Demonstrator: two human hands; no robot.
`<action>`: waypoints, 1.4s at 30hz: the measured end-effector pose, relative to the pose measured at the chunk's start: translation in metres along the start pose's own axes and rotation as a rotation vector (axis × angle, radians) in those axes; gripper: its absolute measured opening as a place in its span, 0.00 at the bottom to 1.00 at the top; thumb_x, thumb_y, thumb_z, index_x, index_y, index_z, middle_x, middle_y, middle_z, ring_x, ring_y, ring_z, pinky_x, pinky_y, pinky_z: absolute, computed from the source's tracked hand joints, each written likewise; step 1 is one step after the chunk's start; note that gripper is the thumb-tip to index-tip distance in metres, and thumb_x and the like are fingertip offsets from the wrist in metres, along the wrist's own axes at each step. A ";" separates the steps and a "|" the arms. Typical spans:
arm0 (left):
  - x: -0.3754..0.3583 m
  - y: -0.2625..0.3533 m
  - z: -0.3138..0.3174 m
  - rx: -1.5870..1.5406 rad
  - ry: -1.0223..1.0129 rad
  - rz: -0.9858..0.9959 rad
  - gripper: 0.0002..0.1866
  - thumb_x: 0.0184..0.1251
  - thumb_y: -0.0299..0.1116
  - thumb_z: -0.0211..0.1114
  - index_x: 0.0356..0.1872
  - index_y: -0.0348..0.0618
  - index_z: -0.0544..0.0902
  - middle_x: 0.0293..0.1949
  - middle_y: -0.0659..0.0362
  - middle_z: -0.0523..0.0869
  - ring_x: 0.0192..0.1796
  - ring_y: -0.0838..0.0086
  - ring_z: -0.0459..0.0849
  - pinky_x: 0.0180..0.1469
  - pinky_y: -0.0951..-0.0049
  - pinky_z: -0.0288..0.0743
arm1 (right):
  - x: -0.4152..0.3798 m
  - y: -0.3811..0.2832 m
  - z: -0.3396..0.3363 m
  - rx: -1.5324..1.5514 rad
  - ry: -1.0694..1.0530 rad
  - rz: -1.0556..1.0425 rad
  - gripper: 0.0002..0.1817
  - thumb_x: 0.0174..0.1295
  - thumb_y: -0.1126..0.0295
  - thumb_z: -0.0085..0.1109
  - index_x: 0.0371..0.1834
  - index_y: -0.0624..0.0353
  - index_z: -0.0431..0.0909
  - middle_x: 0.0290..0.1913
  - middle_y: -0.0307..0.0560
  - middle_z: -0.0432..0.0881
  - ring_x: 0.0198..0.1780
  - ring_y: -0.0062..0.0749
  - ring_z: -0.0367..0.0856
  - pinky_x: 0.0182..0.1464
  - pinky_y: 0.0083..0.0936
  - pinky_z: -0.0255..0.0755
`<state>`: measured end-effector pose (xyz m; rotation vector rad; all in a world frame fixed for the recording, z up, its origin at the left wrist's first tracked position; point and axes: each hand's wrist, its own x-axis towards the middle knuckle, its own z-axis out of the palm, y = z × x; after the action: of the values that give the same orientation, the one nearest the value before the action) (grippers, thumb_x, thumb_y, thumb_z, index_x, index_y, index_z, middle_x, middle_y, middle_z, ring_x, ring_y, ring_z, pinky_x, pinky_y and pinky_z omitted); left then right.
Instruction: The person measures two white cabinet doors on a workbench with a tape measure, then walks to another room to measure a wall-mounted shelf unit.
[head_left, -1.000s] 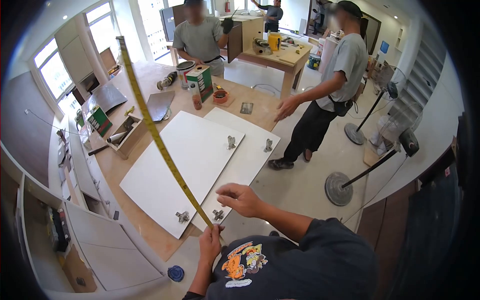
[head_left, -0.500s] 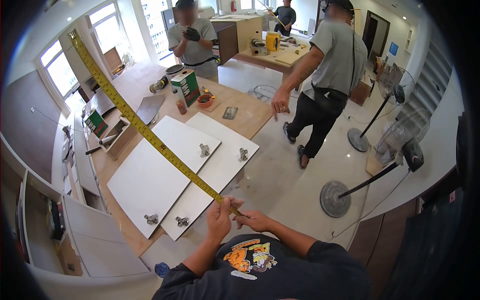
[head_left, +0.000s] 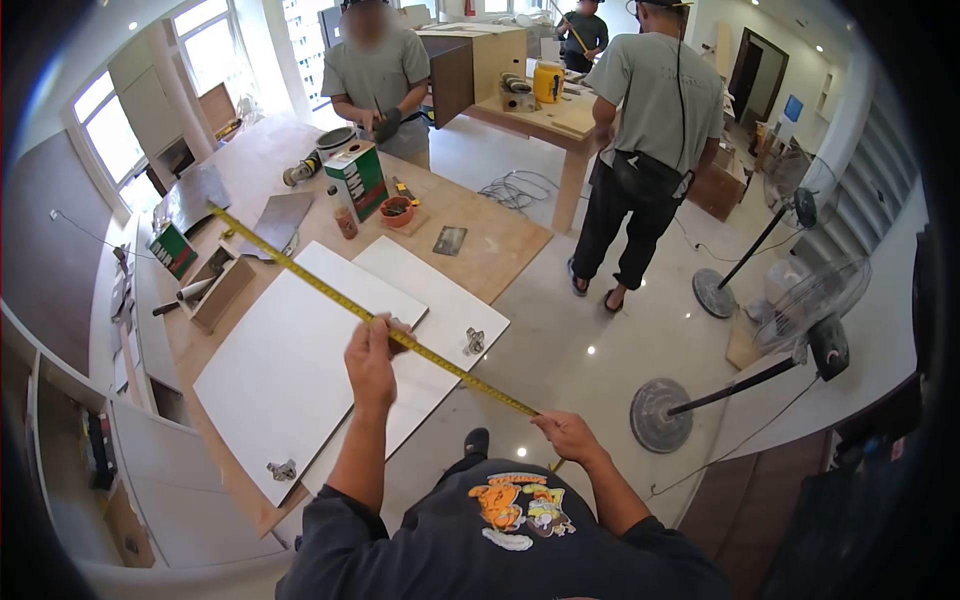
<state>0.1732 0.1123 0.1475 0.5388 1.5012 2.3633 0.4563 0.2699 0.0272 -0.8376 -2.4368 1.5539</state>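
Observation:
A yellow tape measure (head_left: 455,370) stretches diagonally across my view, its far end over the wooden table. Pinched around its middle is my left hand (head_left: 374,352), above the near edge of the white panels. My right hand (head_left: 568,436) grips the tape lower down, close to my body; a short piece shows below that hand. Two white panels lie overlapped on the table, the upper panel (head_left: 290,350) partly over the lower panel (head_left: 450,290). Metal hinges sit on them, one hinge (head_left: 473,342) at the right and another hinge (head_left: 283,469) at the near corner.
On the wooden table (head_left: 500,245) stand a green can (head_left: 357,180), an orange bowl (head_left: 397,212) and a wooden tool box (head_left: 220,290). One person (head_left: 378,80) is behind the table, another (head_left: 655,130) at the right, a third farther back. A pedestal fan (head_left: 660,415) is on the right.
My left hand has slid up the tape and left, away from my right hand, which moved right. The tape's far end has dropped lower. The person at right has turned away, arm drawn in.

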 end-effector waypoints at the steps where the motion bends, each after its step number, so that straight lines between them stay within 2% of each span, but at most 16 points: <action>1: 0.024 -0.003 -0.004 0.016 0.012 -0.028 0.14 0.76 0.34 0.55 0.46 0.29 0.77 0.33 0.53 0.85 0.32 0.72 0.83 0.38 0.73 0.79 | 0.006 -0.005 -0.007 -0.040 0.036 0.005 0.13 0.70 0.60 0.53 0.43 0.58 0.81 0.26 0.44 0.81 0.29 0.29 0.80 0.36 0.26 0.73; 6: 0.124 -0.062 -0.016 0.143 0.045 -0.148 0.11 0.69 0.32 0.61 0.41 0.31 0.81 0.33 0.56 0.85 0.28 0.77 0.79 0.33 0.77 0.76 | 0.040 -0.019 -0.022 -0.077 0.230 0.041 0.13 0.68 0.60 0.56 0.36 0.59 0.78 0.25 0.51 0.80 0.28 0.41 0.81 0.34 0.30 0.73; 8: 0.157 -0.106 -0.026 0.155 -0.026 -0.206 0.13 0.66 0.31 0.63 0.45 0.31 0.78 0.32 0.56 0.84 0.27 0.76 0.80 0.33 0.76 0.76 | 0.063 -0.026 -0.028 -0.146 0.284 0.078 0.12 0.67 0.61 0.57 0.36 0.59 0.78 0.25 0.53 0.80 0.27 0.44 0.80 0.33 0.32 0.73; 10: 0.176 -0.119 -0.011 0.144 0.091 -0.304 0.16 0.63 0.29 0.63 0.50 0.32 0.75 0.32 0.54 0.85 0.27 0.75 0.81 0.31 0.76 0.76 | 0.096 -0.004 -0.030 -0.256 0.345 0.043 0.12 0.67 0.61 0.57 0.35 0.60 0.78 0.24 0.54 0.79 0.26 0.45 0.80 0.32 0.33 0.72; 12: 0.204 -0.152 -0.018 0.306 0.067 -0.255 0.25 0.62 0.27 0.64 0.58 0.30 0.67 0.33 0.50 0.85 0.30 0.70 0.84 0.31 0.73 0.78 | 0.101 -0.003 -0.028 -0.205 0.339 0.133 0.13 0.67 0.62 0.56 0.34 0.62 0.78 0.23 0.53 0.78 0.24 0.40 0.77 0.30 0.32 0.71; 13: 0.219 -0.179 -0.023 0.409 0.068 -0.221 0.27 0.61 0.27 0.65 0.60 0.29 0.66 0.34 0.49 0.85 0.30 0.69 0.85 0.32 0.73 0.79 | 0.106 0.003 -0.029 -0.245 0.364 0.050 0.14 0.67 0.61 0.56 0.34 0.62 0.79 0.23 0.53 0.78 0.24 0.38 0.77 0.30 0.32 0.70; 14: 0.224 -0.198 -0.028 0.515 0.069 -0.202 0.29 0.61 0.28 0.65 0.61 0.29 0.64 0.35 0.48 0.85 0.30 0.68 0.85 0.33 0.72 0.79 | 0.107 0.004 -0.028 -0.256 0.350 0.100 0.13 0.67 0.61 0.56 0.35 0.61 0.79 0.23 0.54 0.78 0.25 0.42 0.78 0.31 0.34 0.71; 15: 0.230 -0.202 -0.029 0.672 0.044 -0.238 0.33 0.60 0.29 0.67 0.63 0.29 0.61 0.37 0.44 0.85 0.35 0.60 0.87 0.42 0.65 0.81 | 0.111 0.003 -0.026 -0.266 0.333 0.147 0.13 0.67 0.60 0.56 0.36 0.60 0.80 0.24 0.55 0.79 0.27 0.45 0.79 0.32 0.35 0.72; 18: 0.242 -0.225 -0.026 1.067 -0.035 -0.166 0.32 0.60 0.33 0.68 0.62 0.30 0.64 0.41 0.42 0.85 0.44 0.54 0.86 0.51 0.59 0.78 | 0.121 0.010 -0.023 -0.277 0.313 0.226 0.13 0.67 0.60 0.56 0.35 0.60 0.80 0.25 0.56 0.79 0.28 0.48 0.80 0.34 0.36 0.72; 21: 0.249 -0.236 -0.024 1.251 -0.288 -0.272 0.31 0.60 0.37 0.68 0.61 0.33 0.68 0.48 0.40 0.82 0.53 0.49 0.81 0.57 0.55 0.74 | 0.124 0.025 -0.020 -0.254 0.308 0.246 0.14 0.67 0.60 0.56 0.34 0.60 0.79 0.25 0.56 0.79 0.28 0.47 0.80 0.34 0.36 0.72; 25: 0.246 -0.241 -0.019 1.348 -0.371 -0.219 0.31 0.59 0.39 0.69 0.60 0.35 0.71 0.55 0.41 0.78 0.58 0.48 0.77 0.59 0.56 0.73 | 0.128 0.045 -0.021 -0.249 0.289 0.290 0.15 0.67 0.59 0.55 0.34 0.62 0.79 0.24 0.56 0.78 0.27 0.45 0.78 0.33 0.35 0.71; 28: 0.243 -0.239 -0.016 1.383 -0.436 -0.225 0.33 0.59 0.39 0.69 0.63 0.34 0.70 0.59 0.43 0.75 0.61 0.49 0.74 0.61 0.56 0.71 | 0.129 0.053 -0.021 -0.203 0.289 0.348 0.15 0.67 0.60 0.56 0.33 0.63 0.78 0.20 0.47 0.74 0.23 0.28 0.70 0.29 0.29 0.67; 33: 0.237 -0.238 -0.010 1.476 -0.461 -0.130 0.28 0.59 0.41 0.70 0.58 0.38 0.74 0.60 0.45 0.72 0.64 0.50 0.69 0.61 0.54 0.70 | 0.129 0.067 -0.022 -0.224 0.293 0.320 0.16 0.68 0.59 0.55 0.31 0.63 0.77 0.20 0.47 0.76 0.23 0.30 0.75 0.29 0.30 0.69; 39: 0.237 -0.267 -0.024 1.611 -0.498 0.109 0.30 0.61 0.48 0.67 0.60 0.43 0.74 0.67 0.48 0.68 0.70 0.56 0.64 0.61 0.51 0.68 | 0.137 0.080 -0.026 -0.206 0.292 0.348 0.16 0.68 0.59 0.55 0.30 0.61 0.76 0.21 0.46 0.78 0.22 0.33 0.77 0.29 0.32 0.71; 41: 0.232 -0.258 -0.018 1.627 -0.547 0.098 0.31 0.65 0.49 0.62 0.64 0.41 0.71 0.69 0.47 0.66 0.72 0.56 0.62 0.65 0.48 0.63 | 0.139 0.079 -0.029 -0.139 0.264 0.343 0.16 0.68 0.58 0.53 0.33 0.61 0.76 0.24 0.53 0.79 0.27 0.48 0.80 0.32 0.37 0.73; 42: 0.230 -0.261 -0.020 1.604 -0.540 0.102 0.31 0.66 0.50 0.61 0.64 0.40 0.71 0.70 0.46 0.65 0.73 0.56 0.60 0.67 0.46 0.59 | 0.131 0.083 -0.023 -0.133 0.250 0.367 0.15 0.68 0.58 0.53 0.34 0.60 0.76 0.24 0.53 0.80 0.27 0.48 0.80 0.33 0.37 0.73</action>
<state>-0.0294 0.3041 -0.0610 1.3571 2.6901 0.4110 0.3871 0.3816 -0.0578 -1.4763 -2.3161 1.2951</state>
